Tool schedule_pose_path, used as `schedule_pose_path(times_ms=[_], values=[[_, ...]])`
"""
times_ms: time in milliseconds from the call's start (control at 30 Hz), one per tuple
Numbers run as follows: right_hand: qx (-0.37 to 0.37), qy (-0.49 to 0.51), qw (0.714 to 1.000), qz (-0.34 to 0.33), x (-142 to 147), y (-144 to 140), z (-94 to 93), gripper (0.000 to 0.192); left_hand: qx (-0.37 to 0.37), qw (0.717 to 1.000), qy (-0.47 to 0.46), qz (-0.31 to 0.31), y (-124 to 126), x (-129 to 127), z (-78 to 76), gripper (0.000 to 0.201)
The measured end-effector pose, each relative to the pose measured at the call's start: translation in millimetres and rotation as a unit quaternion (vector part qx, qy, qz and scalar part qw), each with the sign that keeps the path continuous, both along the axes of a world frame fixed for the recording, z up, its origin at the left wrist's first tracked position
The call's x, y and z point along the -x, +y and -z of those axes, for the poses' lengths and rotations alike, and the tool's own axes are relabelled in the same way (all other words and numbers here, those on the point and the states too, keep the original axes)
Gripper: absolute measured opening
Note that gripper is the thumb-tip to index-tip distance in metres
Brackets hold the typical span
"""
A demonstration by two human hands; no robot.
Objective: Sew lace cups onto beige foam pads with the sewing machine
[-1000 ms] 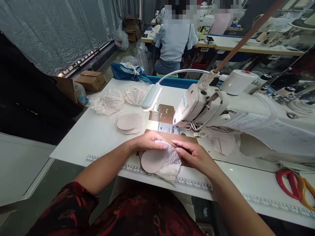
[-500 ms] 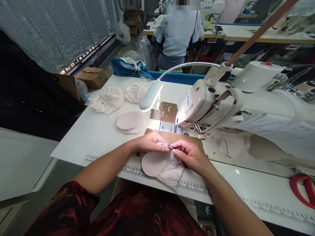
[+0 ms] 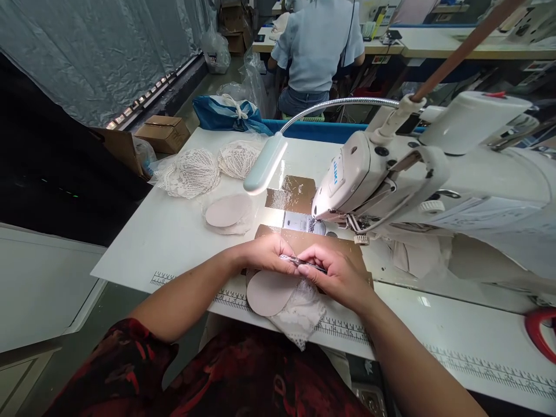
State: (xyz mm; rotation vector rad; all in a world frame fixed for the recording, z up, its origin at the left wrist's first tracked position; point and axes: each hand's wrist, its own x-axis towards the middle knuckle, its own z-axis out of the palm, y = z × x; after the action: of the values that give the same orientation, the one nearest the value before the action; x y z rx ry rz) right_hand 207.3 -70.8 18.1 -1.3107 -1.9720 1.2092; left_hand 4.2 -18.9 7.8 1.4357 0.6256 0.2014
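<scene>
My left hand (image 3: 264,255) and my right hand (image 3: 336,275) meet at the near edge of the white sewing table (image 3: 169,231). Together they pinch a beige oval pad (image 3: 269,292) with white lace (image 3: 302,310) lying under it. A thin metal tool (image 3: 304,263) shows between my right fingers. Just beyond my hands sits the white sewing machine (image 3: 391,179), its needle area over a shiny brown plate (image 3: 304,234).
A gooseneck lamp (image 3: 264,165) lights the plate. Further back lie a stack of beige pads (image 3: 228,211) and two heaps of lace pieces (image 3: 193,171). Red-handled scissors (image 3: 541,333) lie at far right. A person in a blue shirt (image 3: 317,40) sits ahead, back turned.
My hands have drawn closer together over the pad and lace. The view has tipped downward, so the scissors have slid toward the right edge.
</scene>
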Motion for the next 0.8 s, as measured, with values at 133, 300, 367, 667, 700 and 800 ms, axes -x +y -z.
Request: schedule_pose_path(times_ms=[133, 300, 367, 667, 700, 800], values=[[-0.001, 0.002, 1.0, 0.028, 2, 0, 4.2, 0.019, -0.023, 1.0, 0.011, -0.004, -1, -2, 1.1, 0.04], [0.062, 0.06, 0.995, 0.05, 2, 3, 15.3, 0.037, -0.051, 0.999, -0.011, 0.006, 2, 0, 0.2, 0.03], [0.055, 0.027, 0.998, 0.029, -2, 4, 17.8, 0.032, -0.063, 0.997, 0.004, 0.043, 7, 8, -2.8, 0.03], [0.085, 0.07, 0.994, 0.017, -11, 7, 14.0, 0.03, -0.174, 0.982, 0.071, 0.002, 9, 27, -10.4, 0.053], [0.086, 0.073, 0.993, 0.032, -7, 7, 13.0, 0.032, -0.192, 0.98, 0.056, -0.005, 5, 23, -11.0, 0.053], [0.061, 0.023, 0.997, 0.033, 4, 6, 10.8, 0.027, -0.253, 0.967, 0.025, -0.029, -5, 16, -17.7, 0.052]])
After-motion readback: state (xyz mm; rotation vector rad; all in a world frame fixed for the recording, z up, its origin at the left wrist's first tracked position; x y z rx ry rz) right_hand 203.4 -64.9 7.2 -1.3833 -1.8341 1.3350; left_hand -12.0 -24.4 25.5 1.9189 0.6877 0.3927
